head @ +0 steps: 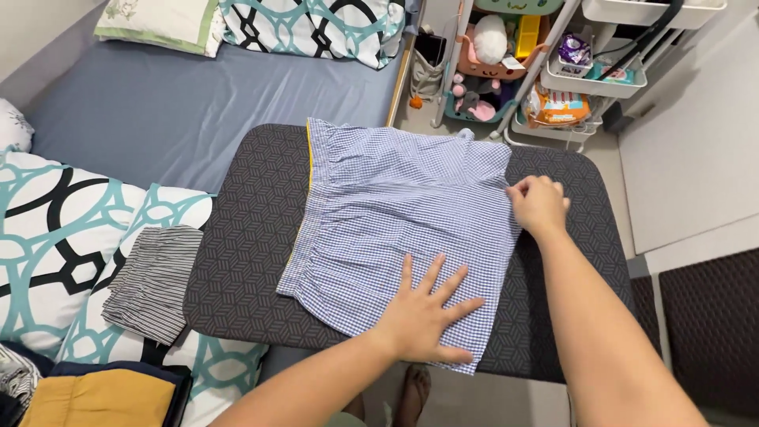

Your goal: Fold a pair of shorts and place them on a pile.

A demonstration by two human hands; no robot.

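**Both hands flat on checked shorts, ironing board by the bed**

Currently the blue-and-white checked shorts [395,229] lie spread flat on the dark patterned ironing board [245,237], a little right of its middle, gathered waistband with a thin yellow edge turned to the left.

Left hand [423,312]: palm down, fingers spread, pressing the near hem of the shorts. Grasps nothing.

Right hand [539,205]: rests on the right edge of the shorts, fingers curled down onto the cloth. Cannot tell whether it pinches the fabric or only presses it.

Surroundings:
- Bed with grey-blue sheet [182,103] lies left and far of the board.
- Teal, black and white patterned pillows [47,237] at the left; a folded striped garment [154,281] lies on one, just beside the board's left end.
- Folded mustard-yellow cloth [103,399] at the near left corner.
- White wheeled cart [553,71] with toys and packets on its shelves stands at the far right, beyond the board.
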